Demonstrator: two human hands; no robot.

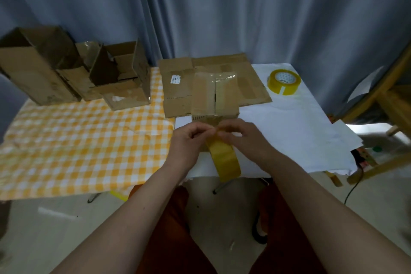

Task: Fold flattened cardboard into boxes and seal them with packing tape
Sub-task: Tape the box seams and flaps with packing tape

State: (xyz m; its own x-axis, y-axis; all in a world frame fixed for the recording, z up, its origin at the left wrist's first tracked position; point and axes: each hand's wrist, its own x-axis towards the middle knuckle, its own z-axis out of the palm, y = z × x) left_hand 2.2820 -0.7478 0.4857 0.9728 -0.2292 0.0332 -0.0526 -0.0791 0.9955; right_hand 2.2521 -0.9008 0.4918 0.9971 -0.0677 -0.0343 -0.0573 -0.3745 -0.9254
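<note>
Tape roll (224, 158), centre of frame, held just above the near edge of the desk (289, 122). Yellowish-tan, glossy; seen edge-on, it hangs below both hands. Left hand (189, 140) and right hand (242, 138) meet at its top, fingers curled in, tips pinching at what looks like the loose tape end. Blur hides the exact contact; I cannot tell whether the end is lifted.

Handling, as judged: roll is light and rigid around its core, easy to steady with a few fingers through or around the ring. The film itself is thin, limp and sticky on one face; it will cling to itself and to skin, so best taken by the very edge and pulled straight.

Just beyond the hands, the small box (214, 98) sits on flattened cardboard (178, 87), centre of frame. Its top flaps meet at a seam with clear shiny tape already across. Cardboard looks light, stiff along panels, weak at creases; hold by the walls, not the flaps.

Second tape roll (284, 81), right of centre, lies flat on the white cover, well apart from the hands.

Upper left: open boxes (73, 71), grouped on the yellow checked cloth (77, 140). Grey curtain (222, 6) behind.
</note>
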